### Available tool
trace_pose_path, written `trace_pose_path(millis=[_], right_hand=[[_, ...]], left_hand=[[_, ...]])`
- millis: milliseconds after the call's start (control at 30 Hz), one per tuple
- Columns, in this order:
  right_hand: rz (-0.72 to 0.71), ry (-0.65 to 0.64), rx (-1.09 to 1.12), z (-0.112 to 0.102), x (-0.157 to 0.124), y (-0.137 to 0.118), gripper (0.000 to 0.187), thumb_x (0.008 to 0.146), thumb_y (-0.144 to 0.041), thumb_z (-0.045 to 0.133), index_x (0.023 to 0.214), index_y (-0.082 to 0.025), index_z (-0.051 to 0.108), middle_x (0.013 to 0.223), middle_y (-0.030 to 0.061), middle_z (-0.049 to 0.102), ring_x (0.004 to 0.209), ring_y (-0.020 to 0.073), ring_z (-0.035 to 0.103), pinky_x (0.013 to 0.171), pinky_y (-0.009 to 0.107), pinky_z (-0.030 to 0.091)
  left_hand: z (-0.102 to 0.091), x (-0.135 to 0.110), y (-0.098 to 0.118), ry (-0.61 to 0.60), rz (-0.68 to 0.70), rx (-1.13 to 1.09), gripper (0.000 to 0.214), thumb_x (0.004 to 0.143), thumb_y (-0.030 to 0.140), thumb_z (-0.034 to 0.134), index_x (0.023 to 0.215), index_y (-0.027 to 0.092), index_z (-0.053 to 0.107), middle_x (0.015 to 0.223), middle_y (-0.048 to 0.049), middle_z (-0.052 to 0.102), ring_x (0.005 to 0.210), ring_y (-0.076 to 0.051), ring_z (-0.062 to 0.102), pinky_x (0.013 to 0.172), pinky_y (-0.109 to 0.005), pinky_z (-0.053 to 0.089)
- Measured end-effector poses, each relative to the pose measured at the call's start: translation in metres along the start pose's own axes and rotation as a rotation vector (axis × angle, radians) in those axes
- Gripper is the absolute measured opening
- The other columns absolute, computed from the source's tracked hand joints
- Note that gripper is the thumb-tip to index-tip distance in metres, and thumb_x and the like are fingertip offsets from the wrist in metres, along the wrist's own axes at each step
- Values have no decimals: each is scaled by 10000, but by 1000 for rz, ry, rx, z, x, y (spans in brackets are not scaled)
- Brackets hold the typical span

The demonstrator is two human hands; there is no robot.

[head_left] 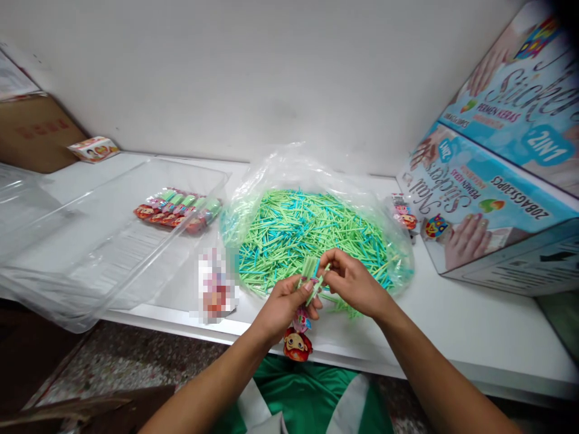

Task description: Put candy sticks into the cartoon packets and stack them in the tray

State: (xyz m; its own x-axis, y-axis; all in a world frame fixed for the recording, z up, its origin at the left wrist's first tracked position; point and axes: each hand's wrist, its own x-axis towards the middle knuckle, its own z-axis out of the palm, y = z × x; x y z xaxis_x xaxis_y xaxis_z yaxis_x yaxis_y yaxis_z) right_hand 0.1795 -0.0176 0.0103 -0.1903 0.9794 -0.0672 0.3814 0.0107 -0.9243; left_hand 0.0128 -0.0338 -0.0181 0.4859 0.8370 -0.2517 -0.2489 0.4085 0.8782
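Note:
My left hand (292,298) is closed around a small bundle of thin green and blue sticks (309,267) and a candy packet with a red-haired cartoon figure (297,343), which hangs below the fingers. Against the bundle's right side, my right hand (350,279) pinches thin green sticks between thumb and fingertips. Just beyond both hands lies an open clear plastic bag (289,158), holding a large heap of loose green and blue sticks (312,226). Some green sticks lie outside its near edge, under my right hand.
To the left, a clear plastic tray (113,265) holds a row of similar packets (174,210). A blurred packet (215,295) lies near the table edge. Printed sticker boxes (493,205) are stacked at right, a packet (403,212) beside them. A brown carton (38,129) stands far left.

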Motion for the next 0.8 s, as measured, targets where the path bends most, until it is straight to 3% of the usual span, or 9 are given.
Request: trace_pose_path(millis=[133, 333, 467, 567, 700, 800], right_hand=[[-2, -19, 81, 0, -2, -2, 251, 800, -251, 520, 1045, -199, 510, 765, -13, 572, 675, 124, 549, 611, 246, 433], [-36, -19, -8, -1, -1, -6, 165, 835, -342, 516, 843, -188, 574, 649, -30, 510, 604, 115, 489, 575, 242, 408], [-30, -14, -35, -1, -1, -8, 123, 825, -300, 510, 786, -193, 556, 628, -35, 516, 571, 107, 488, 545, 229, 398], [-21, 9, -37, 0, -2, -10, 44, 798, -232, 507, 796, -198, 535, 618, -41, 511, 571, 111, 521, 551, 229, 418], [-16, 10, 35, 1, -4, -12, 136, 801, -243, 515, 923, -193, 547, 706, -21, 547, 615, 118, 542, 579, 242, 448], [-38, -23, 57, 1, -6, -15, 132, 818, -270, 521, 913, -186, 560, 745, -11, 558, 649, 117, 543, 596, 241, 448]], left_hand=[[-1, 2, -2, -23, -1, -4, 297, 827, 418, 559, 807, 121, 553, 692, -40, 613, 487, -89, 547, 415, -171, 367], [-2, 1, -2, -59, -8, -8, 288, 834, 403, 558, 806, 117, 551, 699, -46, 617, 497, -91, 554, 424, -172, 376], [-2, 0, 0, -111, -22, -12, 290, 840, 397, 552, 827, 108, 565, 722, -61, 627, 511, -98, 564, 410, -169, 382], [-3, -1, 0, -138, -44, -44, 294, 846, 396, 540, 836, 104, 571, 722, -70, 633, 500, -107, 571, 408, -180, 394], [-5, 0, -1, -149, -84, -90, 282, 845, 389, 543, 866, 109, 571, 701, -63, 635, 469, -108, 571, 411, -187, 397], [-5, 1, -2, -146, -88, -94, 278, 843, 376, 548, 871, 101, 578, 687, -62, 635, 462, -105, 569, 426, -189, 398]])
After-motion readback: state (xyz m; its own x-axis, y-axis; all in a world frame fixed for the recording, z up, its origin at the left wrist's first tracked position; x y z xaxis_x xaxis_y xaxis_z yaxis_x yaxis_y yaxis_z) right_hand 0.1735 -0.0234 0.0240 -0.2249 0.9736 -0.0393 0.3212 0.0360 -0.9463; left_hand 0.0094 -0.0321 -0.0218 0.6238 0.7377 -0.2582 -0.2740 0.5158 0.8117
